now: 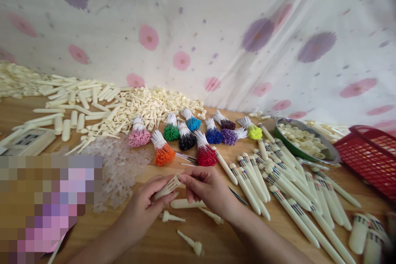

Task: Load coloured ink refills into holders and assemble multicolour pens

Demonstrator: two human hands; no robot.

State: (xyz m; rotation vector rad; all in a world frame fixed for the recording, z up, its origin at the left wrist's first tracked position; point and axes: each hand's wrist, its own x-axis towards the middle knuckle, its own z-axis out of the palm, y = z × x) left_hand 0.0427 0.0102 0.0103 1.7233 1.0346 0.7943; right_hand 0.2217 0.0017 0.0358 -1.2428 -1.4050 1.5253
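Note:
My left hand (145, 204) is wrapped round a cream slotted pen barrel (167, 187), its slotted end tilted up to the right. At that end, the thumb and fingertips of my right hand (213, 189) pinch the rim; whether a small part sits between them is hidden. Just below lies a smooth cream pen tube (187, 203), partly behind my right hand. Nearer me are three pointed cream inner pieces, one of them this spiked piece (191, 242). Beyond my hands stand bundles of coloured refills, among them an orange bundle (163, 154) and a red bundle (206, 156).
Assembled multicolour pens (281, 181) cover the right side. Behind them are a green-sided bowl (287, 144) of cream parts and a red basket (368, 161). Clear plastic pieces (117, 169) and heaped cream parts (148, 105) lie left. A flowered sheet (198, 29) hangs behind.

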